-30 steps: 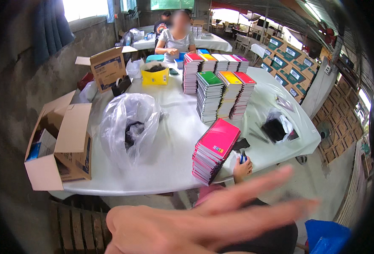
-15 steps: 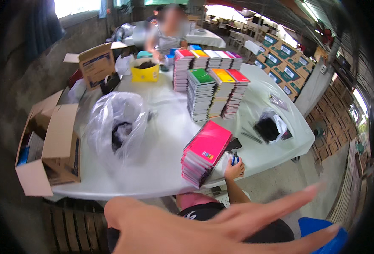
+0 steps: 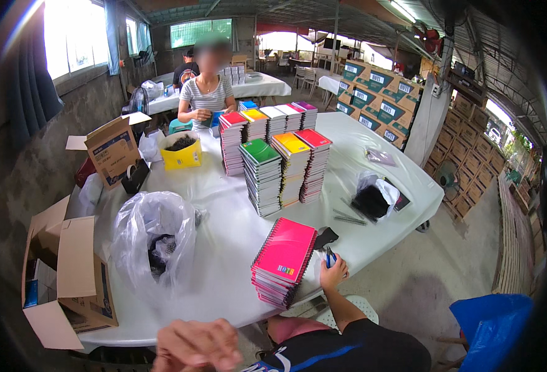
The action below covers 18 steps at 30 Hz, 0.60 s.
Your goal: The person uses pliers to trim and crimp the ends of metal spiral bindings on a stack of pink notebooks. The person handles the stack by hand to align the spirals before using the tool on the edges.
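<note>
My right hand is closed around pliers with blue handles, at the table's near edge. Just left of it, a leaning stack of spiral notebooks with a pinkish-red top cover stands on the white-covered table. A small black object lies beyond the pliers, touching or close to the stack. My left hand is raised low in the view, in front of the table edge. Its fingers are loosely bent and a little blurred, with nothing visible in them.
Taller notebook stacks stand mid-table. A clear plastic bag, an open carton and a yellow container are at left. Right of the stacks are black wire coils and a bag with black contents. A person sits across.
My left hand has drawn back from close before the camera, its spread fingers now bent. The view has tilted up. My right hand keeps hold of the pliers.
</note>
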Tool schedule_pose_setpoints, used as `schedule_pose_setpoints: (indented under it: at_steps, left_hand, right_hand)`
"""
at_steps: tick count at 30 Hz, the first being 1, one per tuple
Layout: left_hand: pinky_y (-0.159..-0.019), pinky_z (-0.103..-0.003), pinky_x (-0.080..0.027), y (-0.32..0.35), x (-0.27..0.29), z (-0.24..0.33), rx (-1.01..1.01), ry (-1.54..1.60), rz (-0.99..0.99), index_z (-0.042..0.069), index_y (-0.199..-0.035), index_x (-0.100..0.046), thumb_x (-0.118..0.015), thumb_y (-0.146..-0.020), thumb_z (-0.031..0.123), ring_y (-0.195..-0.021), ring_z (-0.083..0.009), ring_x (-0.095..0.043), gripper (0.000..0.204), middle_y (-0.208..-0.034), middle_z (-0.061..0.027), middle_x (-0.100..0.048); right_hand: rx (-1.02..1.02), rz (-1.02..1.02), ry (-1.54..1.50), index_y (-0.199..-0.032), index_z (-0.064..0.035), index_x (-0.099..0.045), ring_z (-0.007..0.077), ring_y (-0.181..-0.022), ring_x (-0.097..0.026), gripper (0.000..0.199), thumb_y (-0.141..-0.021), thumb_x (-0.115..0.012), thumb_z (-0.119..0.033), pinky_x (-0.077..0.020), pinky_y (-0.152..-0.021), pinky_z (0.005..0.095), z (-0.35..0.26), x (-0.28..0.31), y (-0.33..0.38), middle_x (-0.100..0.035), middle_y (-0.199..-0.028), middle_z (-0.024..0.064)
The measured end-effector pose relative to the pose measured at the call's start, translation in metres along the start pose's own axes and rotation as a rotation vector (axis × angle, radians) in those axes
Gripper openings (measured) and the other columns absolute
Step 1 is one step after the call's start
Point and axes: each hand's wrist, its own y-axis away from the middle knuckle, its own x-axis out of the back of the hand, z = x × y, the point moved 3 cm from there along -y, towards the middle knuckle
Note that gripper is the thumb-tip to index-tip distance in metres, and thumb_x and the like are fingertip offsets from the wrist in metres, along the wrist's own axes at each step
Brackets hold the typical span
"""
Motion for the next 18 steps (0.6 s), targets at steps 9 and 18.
schedule_pose_setpoints:
  at_steps: [9, 18]
  left_hand:
    - [-0.074, -0.041, -0.043, 0.010, 0.032, -0.034, 0.038, -0.089, 0.102, 0.003, -0.110, -0.060, -0.063, -0.082, 0.048, -0.085, -0.0310, -0.062, 0.054, -0.092, -0.0170, -0.065]
    - [-0.069, -0.043, -0.044, 0.025, 0.042, -0.041, 0.027, -0.002, 0.216, -0.005, -0.109, -0.060, -0.065, -0.081, 0.044, -0.085, -0.0340, -0.061, 0.057, -0.091, -0.0221, -0.064]
  right_hand:
    - [-0.006, 0.056, 0.012, -0.114, -0.0207, -0.052, 0.0241, -0.109, -0.045, 0.051, -0.068, -0.069, -0.036, -0.0266, -0.094, 0.0486, 0.004, -0.002, -0.002, -0.053, -0.108, 0.0033]
    - [-0.019, 0.027, 0.031, -0.115, -0.0216, -0.052, 0.0229, -0.110, -0.045, 0.051, -0.069, -0.068, -0.037, -0.0270, -0.094, 0.0487, 0.004, 0.000, 0.001, -0.053, -0.109, 0.0032]
